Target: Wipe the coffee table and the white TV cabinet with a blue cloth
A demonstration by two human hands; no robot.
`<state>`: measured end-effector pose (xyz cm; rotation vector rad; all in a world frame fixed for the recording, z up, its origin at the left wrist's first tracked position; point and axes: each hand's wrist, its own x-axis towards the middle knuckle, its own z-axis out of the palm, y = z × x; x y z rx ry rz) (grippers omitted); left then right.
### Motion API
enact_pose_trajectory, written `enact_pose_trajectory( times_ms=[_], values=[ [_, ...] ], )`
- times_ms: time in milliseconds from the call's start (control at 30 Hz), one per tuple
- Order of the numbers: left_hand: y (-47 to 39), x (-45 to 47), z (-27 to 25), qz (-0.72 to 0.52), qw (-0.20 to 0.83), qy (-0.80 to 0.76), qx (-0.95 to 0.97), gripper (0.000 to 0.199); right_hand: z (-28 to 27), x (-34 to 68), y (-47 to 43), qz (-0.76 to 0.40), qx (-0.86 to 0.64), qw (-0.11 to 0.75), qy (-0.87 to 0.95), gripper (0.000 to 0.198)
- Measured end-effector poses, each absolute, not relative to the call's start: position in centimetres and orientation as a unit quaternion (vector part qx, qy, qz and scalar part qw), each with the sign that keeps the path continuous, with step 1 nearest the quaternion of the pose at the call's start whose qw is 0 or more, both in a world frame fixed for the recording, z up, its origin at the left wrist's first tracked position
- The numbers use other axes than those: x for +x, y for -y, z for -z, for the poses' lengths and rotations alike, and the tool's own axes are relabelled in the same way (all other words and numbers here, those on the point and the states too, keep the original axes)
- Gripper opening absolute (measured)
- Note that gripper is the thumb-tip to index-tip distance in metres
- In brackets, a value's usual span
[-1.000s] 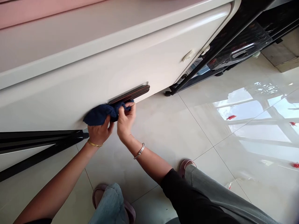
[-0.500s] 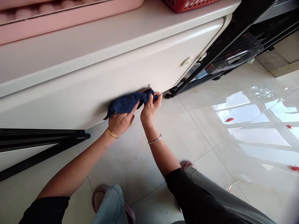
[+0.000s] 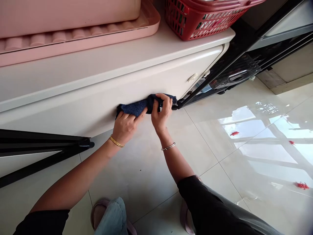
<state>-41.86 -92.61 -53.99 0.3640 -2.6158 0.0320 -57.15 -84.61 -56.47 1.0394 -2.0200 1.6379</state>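
Note:
A dark blue cloth [image 3: 134,108] lies bunched against the white front panel [image 3: 97,106] of a cabinet, near its lower edge. My left hand [image 3: 126,127] grips the cloth's left part, fingers bent into it and the index finger stretched to the right. At the cloth's other end, my right hand [image 3: 161,111] is closed around a fold, thumb and fingers curled over it. The metal piece on the panel is now mostly hidden behind the cloth and my right fingers.
A pink ridged tray [image 3: 102,39] and a red basket [image 3: 195,23] stand on the cabinet top [image 3: 80,67]. Black rack bars [image 3: 227,68] border the cabinet at right, and a black frame [image 3: 83,143] at left. Glossy floor tiles [image 3: 200,140] lie below.
My right hand has moved slightly right and wrapped further over the cloth, which now covers the metal piece. More of the tray and basket has come into view.

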Motion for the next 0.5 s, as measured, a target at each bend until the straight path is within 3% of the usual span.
enact_pose_trajectory(
  times_ms=[233,367,500],
  values=[
    [94.5,-37.6,55.9,-0.068,0.316,0.935,0.145,0.042,57.9,-53.3,85.2,-0.464,0.503,0.159,0.712,0.035],
    [95.1,-35.2,56.9,-0.077,0.401,0.902,0.142,0.05,58.1,-52.1,84.9,-0.366,0.588,0.145,0.706,0.037],
    [94.8,-35.3,56.6,-0.065,0.38,0.913,0.131,0.042,57.9,-54.7,83.6,-0.382,0.537,0.151,0.737,0.033]
  ],
)
